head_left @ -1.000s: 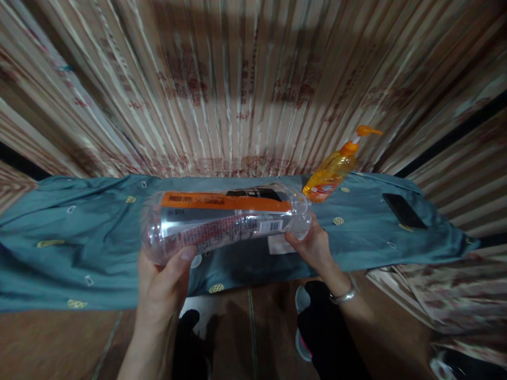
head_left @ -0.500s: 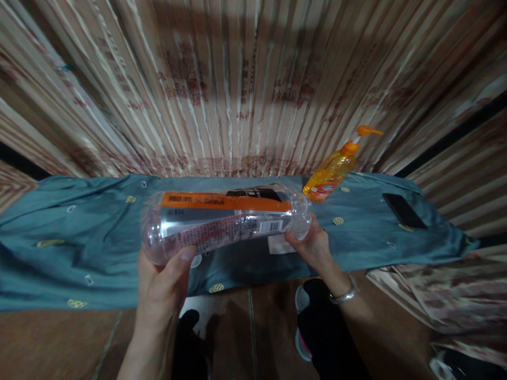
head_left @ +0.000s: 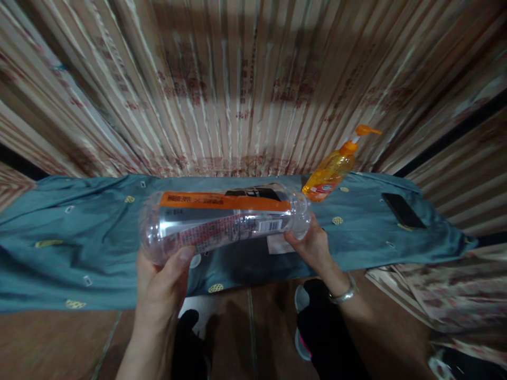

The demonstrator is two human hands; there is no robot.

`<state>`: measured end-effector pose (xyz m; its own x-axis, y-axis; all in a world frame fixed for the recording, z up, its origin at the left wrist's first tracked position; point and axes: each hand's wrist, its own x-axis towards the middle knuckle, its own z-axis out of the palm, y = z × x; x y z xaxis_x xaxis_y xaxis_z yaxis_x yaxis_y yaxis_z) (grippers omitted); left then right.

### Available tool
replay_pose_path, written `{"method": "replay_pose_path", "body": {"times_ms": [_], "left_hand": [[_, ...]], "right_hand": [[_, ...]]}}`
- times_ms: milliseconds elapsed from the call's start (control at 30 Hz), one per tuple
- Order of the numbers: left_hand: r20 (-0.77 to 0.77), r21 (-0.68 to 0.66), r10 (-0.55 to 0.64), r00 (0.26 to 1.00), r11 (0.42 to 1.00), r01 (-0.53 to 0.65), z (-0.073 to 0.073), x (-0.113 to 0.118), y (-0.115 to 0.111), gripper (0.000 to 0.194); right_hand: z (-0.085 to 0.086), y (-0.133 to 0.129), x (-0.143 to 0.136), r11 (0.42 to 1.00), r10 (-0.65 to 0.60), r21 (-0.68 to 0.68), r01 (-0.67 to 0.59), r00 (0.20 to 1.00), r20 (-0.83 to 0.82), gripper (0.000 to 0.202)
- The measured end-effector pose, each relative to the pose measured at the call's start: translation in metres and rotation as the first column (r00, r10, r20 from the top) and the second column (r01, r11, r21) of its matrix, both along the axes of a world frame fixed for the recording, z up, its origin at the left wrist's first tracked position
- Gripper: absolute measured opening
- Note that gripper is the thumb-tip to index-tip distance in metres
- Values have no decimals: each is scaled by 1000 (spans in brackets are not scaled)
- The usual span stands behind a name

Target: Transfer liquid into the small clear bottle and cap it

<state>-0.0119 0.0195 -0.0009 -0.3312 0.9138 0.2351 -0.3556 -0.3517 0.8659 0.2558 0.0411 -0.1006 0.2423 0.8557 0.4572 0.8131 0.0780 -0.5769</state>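
A large clear plastic bottle (head_left: 222, 221) with an orange, grey and black label lies sideways in the air between my hands, above the cloth-covered table. My left hand (head_left: 164, 282) is closed round its wide base end, thumb on the near side. My right hand (head_left: 311, 243) grips the narrower neck end, and a silver bracelet (head_left: 344, 293) circles that wrist. The fingers of both hands are partly hidden behind the bottle. Part of a white paper-like piece (head_left: 280, 245) shows under the neck, on the cloth. Whether the bottle has a cap I cannot tell.
A pump bottle (head_left: 330, 171) of yellow-orange liquid stands behind my right hand. Farther right a black phone (head_left: 403, 210) lies on the teal patterned cloth (head_left: 95, 237). A pleated curtain (head_left: 222, 95) hangs behind the table. My feet are on the brown tiled floor (head_left: 233, 338) in front.
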Motion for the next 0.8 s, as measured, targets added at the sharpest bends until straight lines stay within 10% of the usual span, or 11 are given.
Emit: {"method": "replay_pose_path", "body": {"times_ms": [800], "left_hand": [[3, 37, -46, 999, 998, 46, -1, 0, 1, 63]], "right_hand": [[5, -1, -2, 999, -2, -37, 0, 999, -37, 67]]}}
